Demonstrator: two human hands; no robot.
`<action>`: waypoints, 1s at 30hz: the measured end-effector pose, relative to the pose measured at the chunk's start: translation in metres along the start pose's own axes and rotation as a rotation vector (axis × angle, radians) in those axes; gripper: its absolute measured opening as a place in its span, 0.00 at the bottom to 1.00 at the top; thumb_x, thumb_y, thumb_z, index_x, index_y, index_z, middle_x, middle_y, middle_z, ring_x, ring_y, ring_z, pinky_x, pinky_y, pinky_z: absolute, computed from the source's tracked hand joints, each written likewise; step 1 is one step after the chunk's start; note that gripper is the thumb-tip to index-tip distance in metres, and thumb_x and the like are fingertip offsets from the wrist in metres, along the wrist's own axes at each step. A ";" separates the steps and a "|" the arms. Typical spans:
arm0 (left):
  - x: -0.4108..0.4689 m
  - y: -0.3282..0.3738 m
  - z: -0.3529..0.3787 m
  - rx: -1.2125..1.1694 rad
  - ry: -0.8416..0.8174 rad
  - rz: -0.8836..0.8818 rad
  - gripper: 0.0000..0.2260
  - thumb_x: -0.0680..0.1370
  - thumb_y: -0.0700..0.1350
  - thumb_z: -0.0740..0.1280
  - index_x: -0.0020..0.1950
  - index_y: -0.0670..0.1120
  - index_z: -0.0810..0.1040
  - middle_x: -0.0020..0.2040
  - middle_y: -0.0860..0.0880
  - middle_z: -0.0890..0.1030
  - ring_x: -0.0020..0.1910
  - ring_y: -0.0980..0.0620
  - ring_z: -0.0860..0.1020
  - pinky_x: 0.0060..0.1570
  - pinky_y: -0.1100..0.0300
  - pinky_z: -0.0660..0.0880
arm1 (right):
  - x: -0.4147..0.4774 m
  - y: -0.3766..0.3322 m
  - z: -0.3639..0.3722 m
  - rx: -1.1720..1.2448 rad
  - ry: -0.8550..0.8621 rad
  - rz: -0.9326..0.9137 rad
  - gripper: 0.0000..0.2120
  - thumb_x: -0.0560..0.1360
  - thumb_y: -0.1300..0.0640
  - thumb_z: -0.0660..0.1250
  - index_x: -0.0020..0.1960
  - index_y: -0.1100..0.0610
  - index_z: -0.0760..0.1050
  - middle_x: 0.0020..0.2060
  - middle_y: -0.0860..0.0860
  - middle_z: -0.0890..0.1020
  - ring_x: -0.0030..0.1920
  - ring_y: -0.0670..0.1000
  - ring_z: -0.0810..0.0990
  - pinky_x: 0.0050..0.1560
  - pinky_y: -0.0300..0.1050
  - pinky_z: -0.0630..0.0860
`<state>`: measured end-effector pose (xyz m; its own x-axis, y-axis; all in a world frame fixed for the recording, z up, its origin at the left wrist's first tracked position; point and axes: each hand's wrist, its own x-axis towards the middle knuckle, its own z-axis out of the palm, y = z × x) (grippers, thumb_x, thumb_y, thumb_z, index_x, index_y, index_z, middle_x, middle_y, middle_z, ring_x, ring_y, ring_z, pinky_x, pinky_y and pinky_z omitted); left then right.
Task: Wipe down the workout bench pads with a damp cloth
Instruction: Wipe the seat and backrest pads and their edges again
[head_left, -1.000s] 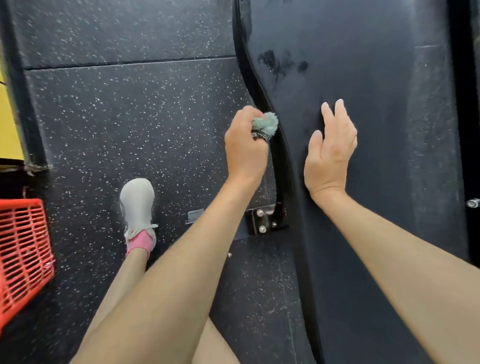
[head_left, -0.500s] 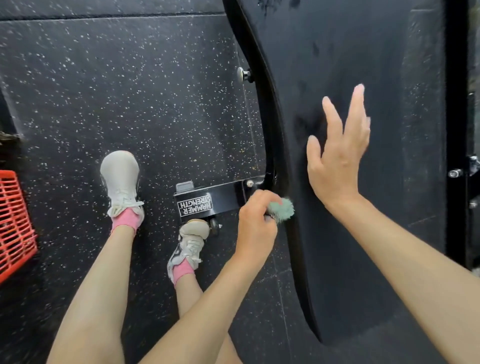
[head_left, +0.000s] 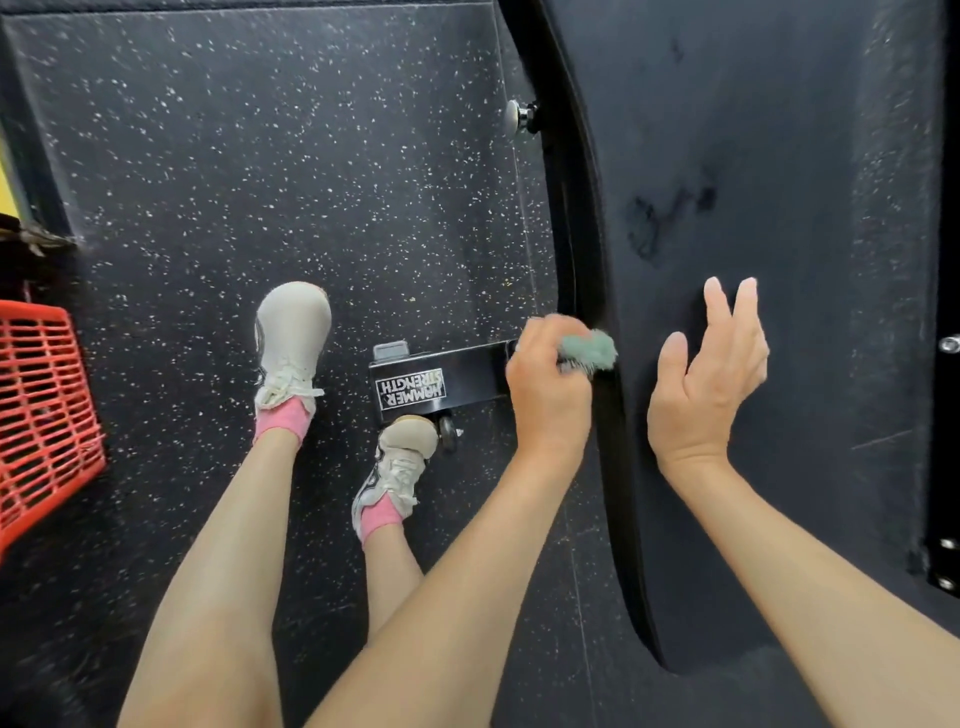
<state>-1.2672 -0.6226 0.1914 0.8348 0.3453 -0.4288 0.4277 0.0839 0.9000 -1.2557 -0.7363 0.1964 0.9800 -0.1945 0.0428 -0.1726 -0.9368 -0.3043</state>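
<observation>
A long black bench pad (head_left: 779, 156) runs from top to bottom on the right side of the head view. Dark wet smears mark its surface above my right hand. My left hand (head_left: 545, 384) grips a small bunched-up teal cloth (head_left: 589, 351) and holds it against the pad's left side edge. My right hand (head_left: 706, 384) has straight, spread fingers and rests with its heel on the pad's top, fingertips lifted.
A black frame foot labelled Hammer Strength (head_left: 441, 382) sticks out left from under the pad, next to my two white shoes (head_left: 291, 338). A red plastic basket (head_left: 41, 415) stands at the left edge on the speckled rubber floor (head_left: 260, 156). A knob (head_left: 519, 117) protrudes higher up.
My left hand and the cloth slid down the pad's side edge from higher up to beside the frame foot. My right hand has stayed on the pad with fingers raised.
</observation>
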 end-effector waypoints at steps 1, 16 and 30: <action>0.016 0.003 0.001 -0.014 0.038 0.004 0.16 0.61 0.30 0.56 0.40 0.44 0.77 0.40 0.48 0.77 0.38 0.64 0.71 0.39 0.73 0.65 | -0.001 0.000 0.001 0.001 0.002 -0.007 0.25 0.78 0.55 0.53 0.74 0.59 0.62 0.75 0.59 0.58 0.72 0.56 0.58 0.69 0.46 0.48; 0.066 0.021 0.013 -0.116 0.139 -0.048 0.19 0.63 0.27 0.56 0.41 0.49 0.73 0.40 0.48 0.76 0.37 0.55 0.70 0.38 0.64 0.67 | 0.000 -0.002 0.004 -0.048 0.051 -0.025 0.24 0.78 0.56 0.54 0.73 0.60 0.63 0.74 0.60 0.60 0.70 0.57 0.60 0.69 0.51 0.53; -0.080 -0.046 -0.013 0.015 -0.290 -0.034 0.19 0.62 0.24 0.58 0.44 0.41 0.79 0.43 0.49 0.79 0.43 0.52 0.76 0.43 0.61 0.72 | -0.044 0.034 -0.030 -0.176 -0.072 0.087 0.25 0.78 0.55 0.57 0.74 0.56 0.61 0.77 0.57 0.54 0.72 0.52 0.57 0.73 0.55 0.43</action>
<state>-1.3580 -0.6421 0.1848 0.8834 0.0606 -0.4648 0.4602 0.0762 0.8846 -1.3080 -0.7677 0.2127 0.9640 -0.2619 -0.0461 -0.2657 -0.9549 -0.1325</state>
